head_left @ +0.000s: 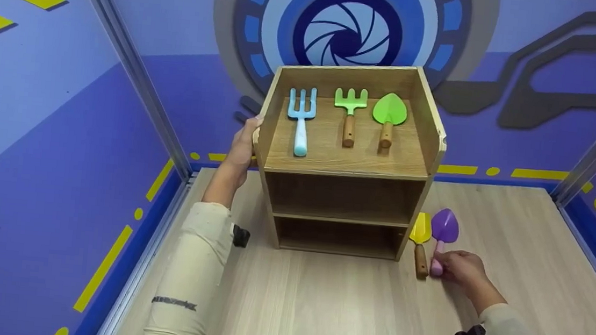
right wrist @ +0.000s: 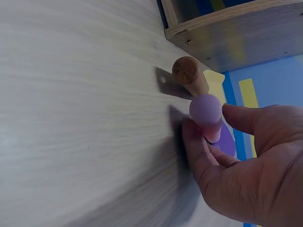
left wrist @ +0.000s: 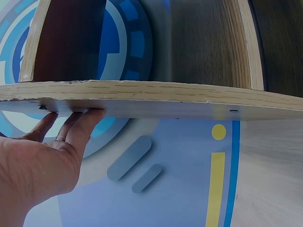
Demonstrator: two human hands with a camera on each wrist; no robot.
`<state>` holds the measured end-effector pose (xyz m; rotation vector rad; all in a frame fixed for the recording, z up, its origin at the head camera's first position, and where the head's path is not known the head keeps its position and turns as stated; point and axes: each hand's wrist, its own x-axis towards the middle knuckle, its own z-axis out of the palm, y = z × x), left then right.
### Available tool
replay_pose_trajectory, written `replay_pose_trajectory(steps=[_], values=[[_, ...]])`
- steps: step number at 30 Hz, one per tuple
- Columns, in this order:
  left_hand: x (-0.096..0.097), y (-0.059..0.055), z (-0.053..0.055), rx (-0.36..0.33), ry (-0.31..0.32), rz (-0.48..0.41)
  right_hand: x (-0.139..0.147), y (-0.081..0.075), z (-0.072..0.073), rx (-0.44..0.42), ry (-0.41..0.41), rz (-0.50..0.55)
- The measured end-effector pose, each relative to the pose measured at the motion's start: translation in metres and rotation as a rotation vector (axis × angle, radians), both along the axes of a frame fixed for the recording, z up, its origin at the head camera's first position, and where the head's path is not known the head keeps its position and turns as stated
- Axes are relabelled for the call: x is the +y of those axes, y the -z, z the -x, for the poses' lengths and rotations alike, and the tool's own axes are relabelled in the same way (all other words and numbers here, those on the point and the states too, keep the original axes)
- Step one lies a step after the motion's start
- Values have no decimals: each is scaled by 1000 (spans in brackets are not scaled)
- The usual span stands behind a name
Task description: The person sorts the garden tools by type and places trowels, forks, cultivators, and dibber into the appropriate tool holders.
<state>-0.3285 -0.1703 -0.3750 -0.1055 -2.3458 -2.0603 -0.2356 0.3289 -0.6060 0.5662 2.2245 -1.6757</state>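
Right hand (head_left: pixel 460 268), closest at 4 o'clock, pinches the smooth round handle of the purple plastic trowel (head_left: pixel 443 230) lying on the pale wood-grain table (head_left: pixel 329 305), just beside the yellow trowel (head_left: pixel 421 232) with wooden handle. Left hand (head_left: pixel 243 144), fingers straight, presses the raw plywood shelf unit (head_left: pixel 344 193) at 10 o'clock; its palm is hidden.

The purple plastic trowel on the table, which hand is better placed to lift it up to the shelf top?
The right hand. Its fingers are already curled round the pink handle of the purple plastic trowel, right of the wooden shelf unit. The left hand is across on the unit's left side, fingers on its edge.
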Motion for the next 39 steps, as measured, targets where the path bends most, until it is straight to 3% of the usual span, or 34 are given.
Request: replay_pose_trajectory(steps=[7, 22, 31, 39], values=[[1, 0, -1, 6, -7, -4, 2, 3, 4, 11, -34, -37], [1, 1, 1, -5, 0, -14, 18, 4, 0, -135, 4, 290], [1, 2, 1, -1, -9, -8, 25, 6, -4, -138, -27, 435], [1, 1, 0, 11, -8, 11, 27, 8, -8, -141, -66, 457]])
